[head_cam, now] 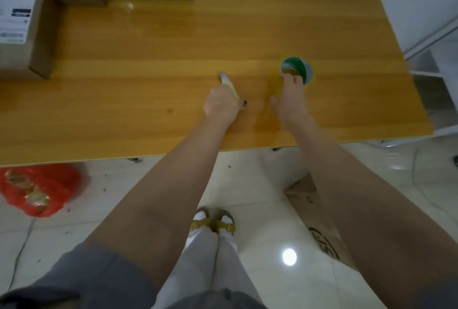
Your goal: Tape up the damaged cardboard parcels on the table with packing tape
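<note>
While the left hand point(223, 104) is wrapped round a yellow cutter point(229, 84), tip down on the worktop point(148, 48), the right hand point(291, 101) has its fingers hooked over the near rim of the tape point(298, 66), which sits on the worktop's right half. Boxes point(22, 36) are bunched at the far left corner, well apart from both hands. On the floor: a red bag point(37, 189) and some flat cardboard point(318, 222).

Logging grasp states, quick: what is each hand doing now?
Left hand: grips a yellow utility knife.
Right hand: grips the packing tape roll by its core.
</note>
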A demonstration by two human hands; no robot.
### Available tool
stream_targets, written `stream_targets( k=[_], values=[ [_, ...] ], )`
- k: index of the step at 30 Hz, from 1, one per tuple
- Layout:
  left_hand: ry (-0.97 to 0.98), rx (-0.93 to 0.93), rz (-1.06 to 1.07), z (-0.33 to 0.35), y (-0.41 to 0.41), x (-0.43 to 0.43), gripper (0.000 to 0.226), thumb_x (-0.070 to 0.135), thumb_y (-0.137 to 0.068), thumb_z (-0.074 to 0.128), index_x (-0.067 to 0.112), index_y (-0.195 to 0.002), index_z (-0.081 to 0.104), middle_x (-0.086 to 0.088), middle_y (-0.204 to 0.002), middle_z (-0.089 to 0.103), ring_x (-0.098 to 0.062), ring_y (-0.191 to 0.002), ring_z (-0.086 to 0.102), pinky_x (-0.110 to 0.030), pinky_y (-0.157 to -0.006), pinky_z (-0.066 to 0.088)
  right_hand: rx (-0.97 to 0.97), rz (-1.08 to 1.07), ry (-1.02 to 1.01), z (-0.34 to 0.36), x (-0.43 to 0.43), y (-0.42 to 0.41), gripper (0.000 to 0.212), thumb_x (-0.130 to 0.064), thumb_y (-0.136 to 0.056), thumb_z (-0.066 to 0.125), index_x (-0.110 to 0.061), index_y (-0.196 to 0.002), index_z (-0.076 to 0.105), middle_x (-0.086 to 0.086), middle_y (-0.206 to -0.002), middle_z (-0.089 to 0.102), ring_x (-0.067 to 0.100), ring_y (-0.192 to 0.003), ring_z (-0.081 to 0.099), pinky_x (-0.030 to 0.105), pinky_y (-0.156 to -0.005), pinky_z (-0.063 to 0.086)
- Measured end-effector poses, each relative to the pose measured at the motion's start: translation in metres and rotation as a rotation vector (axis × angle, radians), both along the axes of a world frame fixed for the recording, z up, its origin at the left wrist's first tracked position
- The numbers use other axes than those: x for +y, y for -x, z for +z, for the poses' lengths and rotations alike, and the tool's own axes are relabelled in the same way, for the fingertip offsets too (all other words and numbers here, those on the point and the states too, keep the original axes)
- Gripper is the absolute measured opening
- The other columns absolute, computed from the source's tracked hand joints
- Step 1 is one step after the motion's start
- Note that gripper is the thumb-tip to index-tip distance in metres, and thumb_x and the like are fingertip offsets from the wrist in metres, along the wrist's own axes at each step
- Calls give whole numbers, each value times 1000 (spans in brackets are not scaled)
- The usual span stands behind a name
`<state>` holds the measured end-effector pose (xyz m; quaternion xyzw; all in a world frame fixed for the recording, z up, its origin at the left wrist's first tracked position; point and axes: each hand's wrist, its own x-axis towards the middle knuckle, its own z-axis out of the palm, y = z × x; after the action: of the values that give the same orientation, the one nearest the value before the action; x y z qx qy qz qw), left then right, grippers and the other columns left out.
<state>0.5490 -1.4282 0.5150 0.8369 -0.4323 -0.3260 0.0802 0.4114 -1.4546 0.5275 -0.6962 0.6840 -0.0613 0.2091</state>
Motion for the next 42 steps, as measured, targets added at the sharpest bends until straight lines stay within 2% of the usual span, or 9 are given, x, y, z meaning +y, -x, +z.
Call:
stream_targets(
  k=[4, 9, 13, 17, 23, 26, 28, 32, 42],
  values=[
    [0, 72, -33, -6, -9, 11, 38, 34, -89, 64, 5, -112, 58, -9, -110, 63, -27, -100, 63, -36, -77, 54, 116, -56, -53, 1, 4, 8, 45, -17, -98, 54, -1, -136, 36, 17, -143, 35, 32, -118, 50, 36, -87, 45],
    [49, 322, 1, -2, -12, 26, 35, 32, -91, 61, 16, -60, 56, 2, -61, 59, -12, -59, 56, -21, -49, 38, 201, 17, -13, 18, 13, 15, 23, -20, -100, 50, -1, -107, 61, 17, -119, 55, 34, -96, 59, 36, -68, 42],
    [144, 406, 17, 11, 18, 34, 35, 30, -92, 58, 17, -60, 56, 6, -59, 55, -5, -50, 45, -14, -39, 33, 279, 28, 71, 37, 17, 42, 23, -27, -98, 53, -6, -103, 60, 10, -91, 58, 26, -73, 54, 32, -59, 38],
    [209, 525, 36, 25, 56, 26, 22, 25, -96, 54, 12, -81, 65, 4, -66, 60, -5, -54, 50, -10, -42, 35, 259, 73, 138, 45, 2, 79, 21, -29, -96, 58, -11, -106, 61, 10, -100, 59, 26, -75, 51, 32, -60, 35],
    [145, 660, 220, 16, 125, -2, 27, 19, -97, 52, 22, -71, 59, -4, -84, 71, -21, -95, 68, -34, -87, 51, 246, 70, 117, 37, -19, 145, 24, -30, -96, 56, -8, -105, 63, 7, -86, 47, 27, -76, 51, 33, -62, 36],
    [117, 719, 334, 8, 174, -14, 17, 18, -97, 52, 11, -87, 63, 2, -71, 69, -24, -93, 68, -40, -95, 51, 245, 129, 80, 35, -33, 188, 25, -31, -95, 57, -8, -98, 67, 8, -85, 50, 31, -86, 60, 31, -63, 36],
    [94, 699, 346, 7, 209, -23, 21, 19, -98, 51, 5, -106, 65, -3, -79, 72, -22, -84, 66, -38, -94, 52, 248, 177, 88, 36, -39, 217, 24, -31, -94, 57, -9, -96, 67, 11, -94, 56, 33, -92, 61, 31, -65, 36],
    [102, 509, 351, 12, 272, -45, 29, 28, -97, 52, 14, -119, 65, -8, -118, 65, -27, -111, 59, -30, -89, 45, 249, 230, 66, 38, -53, 271, 24, -31, -95, 56, -10, -95, 66, 12, -106, 59, 33, -94, 61, 31, -67, 37],
    [126, 386, 338, 1, 360, -67, 24, 24, -92, 61, 6, -106, 67, -14, -105, 70, -25, -102, 65, -33, -89, 50, 240, 233, 22, 17, -71, 331, 29, -30, -96, 55, -15, -118, 65, 10, -122, 53, 31, -107, 58, 33, -77, 44]
  ],
)
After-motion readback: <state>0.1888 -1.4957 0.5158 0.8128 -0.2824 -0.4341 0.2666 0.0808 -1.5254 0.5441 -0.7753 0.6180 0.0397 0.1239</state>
